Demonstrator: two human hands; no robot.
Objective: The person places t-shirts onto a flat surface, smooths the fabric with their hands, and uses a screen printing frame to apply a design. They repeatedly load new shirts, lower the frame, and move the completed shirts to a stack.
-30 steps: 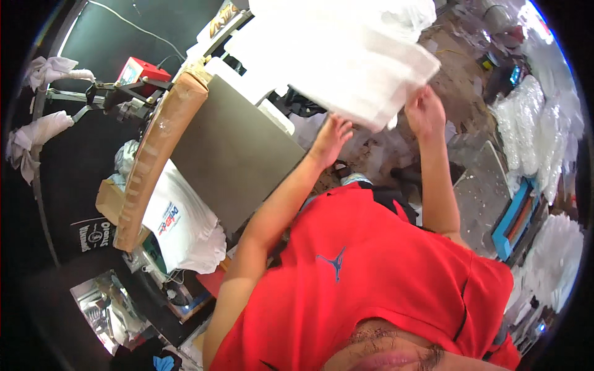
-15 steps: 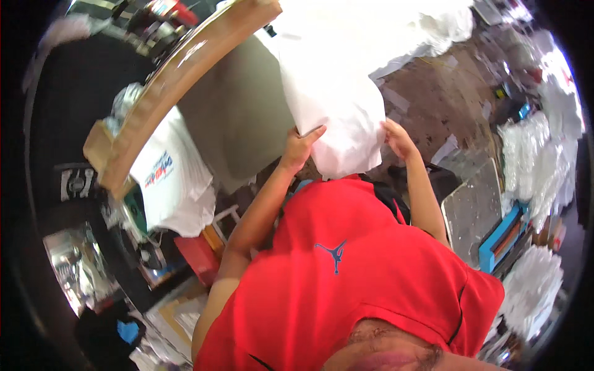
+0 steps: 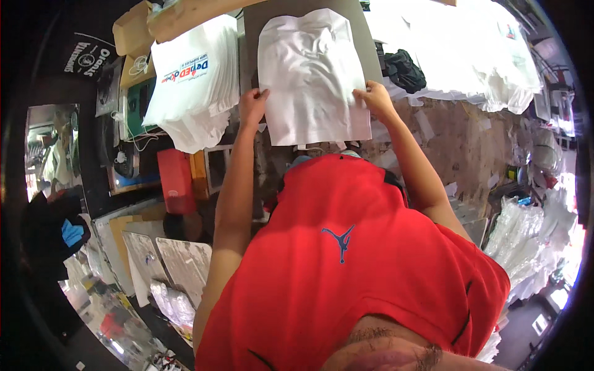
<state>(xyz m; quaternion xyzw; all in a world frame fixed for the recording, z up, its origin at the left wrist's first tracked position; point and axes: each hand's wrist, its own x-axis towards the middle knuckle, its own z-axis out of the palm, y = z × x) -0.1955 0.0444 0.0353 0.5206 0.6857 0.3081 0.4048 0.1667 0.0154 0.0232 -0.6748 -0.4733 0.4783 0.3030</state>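
Observation:
A white cloth piece [image 3: 312, 80], wrinkled and with a rounded far end, lies over a grey-brown board [image 3: 366, 40] in front of my body. My left hand [image 3: 252, 106] pinches its left edge between thumb and fingers. At the opposite edge, my right hand [image 3: 375, 99] grips the cloth the same way. The cloth's near edge reaches past the board toward my red shirt. Left of the board is a thick stack of white printed cloth pieces [image 3: 195, 77].
A wide pile of white cloth [image 3: 455, 43] spreads at the far right, with a crumpled black cloth [image 3: 405, 71] at its near edge. An open cardboard box [image 3: 133, 31] stands far left. Below the stack is a red box [image 3: 175, 179]. Plastic-wrapped bundles [image 3: 516, 229] lie at right.
My view has turned to the right. The white cloth, before hanging toward me and partly folded, now lies spread on the board. Both hands still hold its side edges.

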